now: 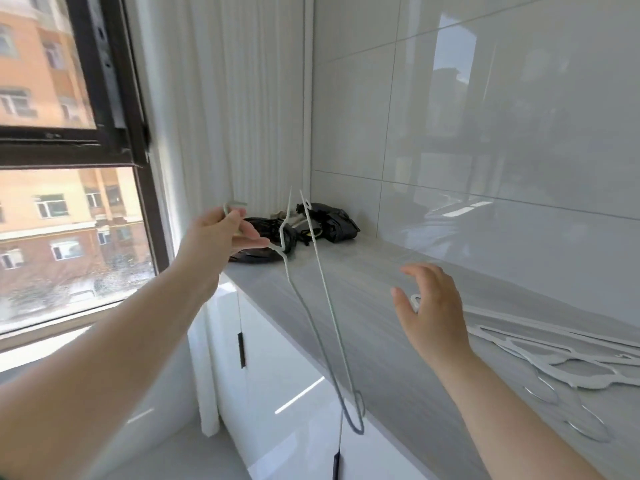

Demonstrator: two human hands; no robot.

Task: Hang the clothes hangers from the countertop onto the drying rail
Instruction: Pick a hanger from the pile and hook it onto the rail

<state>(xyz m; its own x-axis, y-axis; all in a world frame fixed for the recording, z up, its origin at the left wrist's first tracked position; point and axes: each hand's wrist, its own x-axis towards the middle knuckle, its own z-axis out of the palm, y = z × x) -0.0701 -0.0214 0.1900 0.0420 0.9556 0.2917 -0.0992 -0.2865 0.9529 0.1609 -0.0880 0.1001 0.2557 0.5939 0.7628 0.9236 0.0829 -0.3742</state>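
While the left hand pinches one hanger, the right hand hovers, fingers spread, above at least three hangers.

Countertop: matt grey wood-grain. Wall tiles above it: glossy. Cabinet doors below it: glossy white. Wire hanger: metal

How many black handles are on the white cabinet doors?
2. One black handle sits on the door near the window; the other is at the picture's bottom edge, partly cut off. More may be out of view.
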